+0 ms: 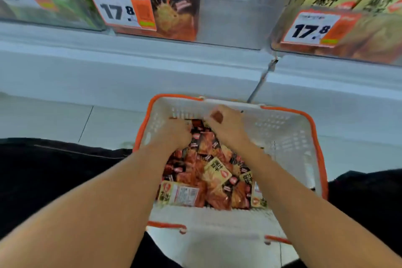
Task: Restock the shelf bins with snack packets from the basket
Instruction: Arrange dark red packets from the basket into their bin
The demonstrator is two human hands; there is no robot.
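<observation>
A white plastic basket (289,132) with an orange rim sits on the floor in front of me. It holds several small snack packets (208,172), some black-and-red, some yellow. Both my hands reach into its far end. My left hand (176,131) is curled down into the packets there, its fingers hidden among them. My right hand (224,124) is closed around a small reddish packet (217,116) held just above the pile. Clear shelf bins stand above: a black-packet bin (174,15) in the middle and a yellow-packet bin (356,35) at right.
A bin of green packets (54,2) stands at upper left. Price tags reading 17.8 hang on the middle bin (121,10) and the right bin (311,28). A white shelf base (108,67) runs below the bins. My dark-clothed knees flank the basket on the tiled floor.
</observation>
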